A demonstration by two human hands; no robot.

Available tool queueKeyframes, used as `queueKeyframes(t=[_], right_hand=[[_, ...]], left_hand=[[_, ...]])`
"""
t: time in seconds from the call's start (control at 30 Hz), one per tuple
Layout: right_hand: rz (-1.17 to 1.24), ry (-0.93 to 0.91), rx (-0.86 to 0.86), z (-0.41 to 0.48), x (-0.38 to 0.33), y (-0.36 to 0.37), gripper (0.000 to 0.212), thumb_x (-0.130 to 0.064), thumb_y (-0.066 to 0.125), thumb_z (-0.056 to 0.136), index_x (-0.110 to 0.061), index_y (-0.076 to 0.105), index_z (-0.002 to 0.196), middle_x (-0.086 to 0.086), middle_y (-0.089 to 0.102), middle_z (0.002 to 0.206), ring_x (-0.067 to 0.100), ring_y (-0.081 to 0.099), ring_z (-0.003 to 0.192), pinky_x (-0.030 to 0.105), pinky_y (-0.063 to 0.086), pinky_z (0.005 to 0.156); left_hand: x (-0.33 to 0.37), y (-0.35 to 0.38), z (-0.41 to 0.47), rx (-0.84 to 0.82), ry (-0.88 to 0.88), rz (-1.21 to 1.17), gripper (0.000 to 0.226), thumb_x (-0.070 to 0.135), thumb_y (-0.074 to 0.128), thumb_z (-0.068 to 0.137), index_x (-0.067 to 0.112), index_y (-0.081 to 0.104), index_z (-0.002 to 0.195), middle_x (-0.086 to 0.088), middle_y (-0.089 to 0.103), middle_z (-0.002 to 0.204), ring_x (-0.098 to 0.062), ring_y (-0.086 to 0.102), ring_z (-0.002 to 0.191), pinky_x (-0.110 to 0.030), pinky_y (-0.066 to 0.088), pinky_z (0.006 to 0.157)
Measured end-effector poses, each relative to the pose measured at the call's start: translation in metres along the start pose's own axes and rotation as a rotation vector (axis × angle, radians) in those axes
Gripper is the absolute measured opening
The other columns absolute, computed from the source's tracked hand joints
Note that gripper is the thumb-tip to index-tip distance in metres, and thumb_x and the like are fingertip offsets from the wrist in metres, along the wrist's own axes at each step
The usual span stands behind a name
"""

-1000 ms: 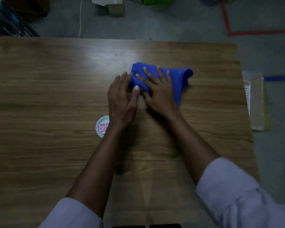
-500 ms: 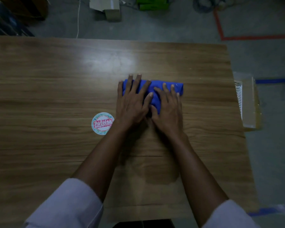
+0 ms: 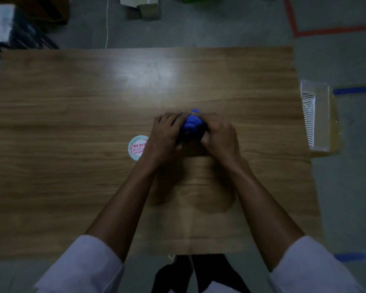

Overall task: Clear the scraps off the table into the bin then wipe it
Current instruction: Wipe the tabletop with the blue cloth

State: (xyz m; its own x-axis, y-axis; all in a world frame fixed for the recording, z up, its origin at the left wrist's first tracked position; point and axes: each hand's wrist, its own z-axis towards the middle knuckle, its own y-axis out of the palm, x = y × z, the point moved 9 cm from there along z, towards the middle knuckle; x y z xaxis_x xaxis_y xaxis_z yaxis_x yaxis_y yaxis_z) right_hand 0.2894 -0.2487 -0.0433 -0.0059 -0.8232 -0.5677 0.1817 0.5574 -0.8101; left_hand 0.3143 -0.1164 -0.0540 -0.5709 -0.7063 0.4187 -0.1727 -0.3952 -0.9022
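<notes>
A wooden bench in dim light. Two white sleeves lead to two hands, the left hand and the right hand. Both curl around one bunched blue cloth mid-bench. One round sticker lies beside the left hand. One clear bin stands off the bench's right edge.

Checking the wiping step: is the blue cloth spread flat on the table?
No, the blue cloth is bunched up between the left hand and right hand, both gripping it.

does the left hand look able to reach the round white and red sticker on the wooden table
Probably yes: the round sticker lies right beside the left hand with nothing between, but that hand grips the bunched blue cloth and must let go.
</notes>
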Motion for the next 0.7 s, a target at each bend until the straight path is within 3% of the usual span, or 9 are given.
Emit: queueKeyframes(t=[0.07, 0.13, 0.23, 0.3, 0.4, 0.5, 0.6, 0.7], right_hand=[[-0.008, -0.066, 0.083, 0.03, -0.012, -0.026, 0.051, -0.007, 0.06, 0.074, -0.015, 0.072, 0.123, 0.013, 0.074, 0.108, 0.038, 0.069, 0.09, 0.04, 0.054, 0.075], [-0.051, -0.085, 0.088, 0.065, -0.007, -0.024, 0.056, -0.017, 0.047, 0.08, -0.019, 0.069, 0.131, 0.013, 0.07, 0.122, 0.037, 0.066, 0.106, 0.045, 0.051, 0.088], [-0.103, -0.032, -0.086, 0.082, 0.021, 0.03, 0.055, -0.015, 0.05, 0.083, -0.017, 0.067, 0.135, 0.016, 0.059, 0.144, 0.044, 0.049, 0.138, 0.053, 0.036, 0.112], [-0.092, -0.007, -0.086, 0.061, 0.034, 0.056, 0.057, -0.012, 0.048, 0.081, -0.014, 0.067, 0.135, 0.015, 0.058, 0.146, 0.048, 0.041, 0.143, 0.057, 0.03, 0.116], [-0.011, 0.02, -0.008, 0.022, 0.031, 0.053, 0.06, -0.009, 0.043, 0.079, -0.012, 0.068, 0.133, 0.015, 0.06, 0.142, 0.046, 0.044, 0.141, 0.055, 0.032, 0.116], [-0.038, 0.028, 0.021, -0.024, 0.022, 0.035, 0.058, -0.009, 0.039, 0.077, -0.008, 0.072, 0.125, 0.015, 0.068, 0.132, 0.045, 0.057, 0.129, 0.056, 0.046, 0.105], [-0.108, 0.017, -0.031, -0.064, 0.005, 0.012, 0.049, -0.013, 0.044, 0.073, -0.009, 0.076, 0.109, 0.009, 0.076, 0.104, 0.037, 0.068, 0.094, 0.048, 0.057, 0.075], [-0.13, -0.107, 0.042, -0.057, -0.026, -0.025, 0.039, -0.018, 0.048, 0.07, -0.011, 0.077, 0.096, 0.008, 0.074, 0.085, 0.034, 0.065, 0.078, 0.039, 0.054, 0.066]], left_hand=[[0.006, -0.035, 0.024, 0.223, 0.02, 0.116, 0.054, 0.021, 0.056, 0.087, 0.003, 0.059, 0.138, -0.022, 0.059, 0.141, -0.043, 0.054, 0.129, -0.052, 0.037, 0.107], [0.0, -0.039, 0.044, 0.313, 0.003, 0.2, 0.045, 0.02, 0.058, 0.097, 0.003, 0.06, 0.139, -0.017, 0.055, 0.148, -0.04, 0.042, 0.142, -0.062, 0.029, 0.116], [-0.032, 0.007, 0.053, 0.14, -0.089, 0.103, 0.055, 0.009, 0.06, 0.088, -0.001, 0.055, 0.142, -0.021, 0.05, 0.152, -0.047, 0.037, 0.146, -0.061, 0.026, 0.12], [-0.041, 0.03, 0.042, 0.041, -0.147, 0.024, 0.063, 0.011, 0.049, 0.081, 0.0, 0.055, 0.143, -0.021, 0.048, 0.153, -0.047, 0.036, 0.146, -0.06, 0.027, 0.121], [-0.028, 0.033, 0.02, -0.011, -0.159, -0.064, 0.075, 0.019, 0.041, 0.068, 0.002, 0.062, 0.138, -0.019, 0.055, 0.148, -0.046, 0.043, 0.142, -0.06, 0.032, 0.118], [0.0, 0.023, -0.013, -0.174, -0.218, -0.127, 0.07, 0.006, 0.056, 0.072, 0.006, 0.059, 0.141, -0.015, 0.053, 0.15, -0.041, 0.041, 0.144, -0.054, 0.031, 0.12], [0.016, 0.012, -0.036, -0.492, -0.252, -0.135, 0.066, -0.002, 0.066, 0.082, 0.014, 0.055, 0.146, -0.016, 0.054, 0.15, -0.033, 0.047, 0.142, -0.038, 0.038, 0.112], [0.016, -0.016, -0.024, -0.492, -0.299, -0.171, 0.057, 0.0, 0.065, 0.084, 0.013, 0.063, 0.139, -0.016, 0.067, 0.134, -0.035, 0.062, 0.123, -0.037, 0.047, 0.098]])
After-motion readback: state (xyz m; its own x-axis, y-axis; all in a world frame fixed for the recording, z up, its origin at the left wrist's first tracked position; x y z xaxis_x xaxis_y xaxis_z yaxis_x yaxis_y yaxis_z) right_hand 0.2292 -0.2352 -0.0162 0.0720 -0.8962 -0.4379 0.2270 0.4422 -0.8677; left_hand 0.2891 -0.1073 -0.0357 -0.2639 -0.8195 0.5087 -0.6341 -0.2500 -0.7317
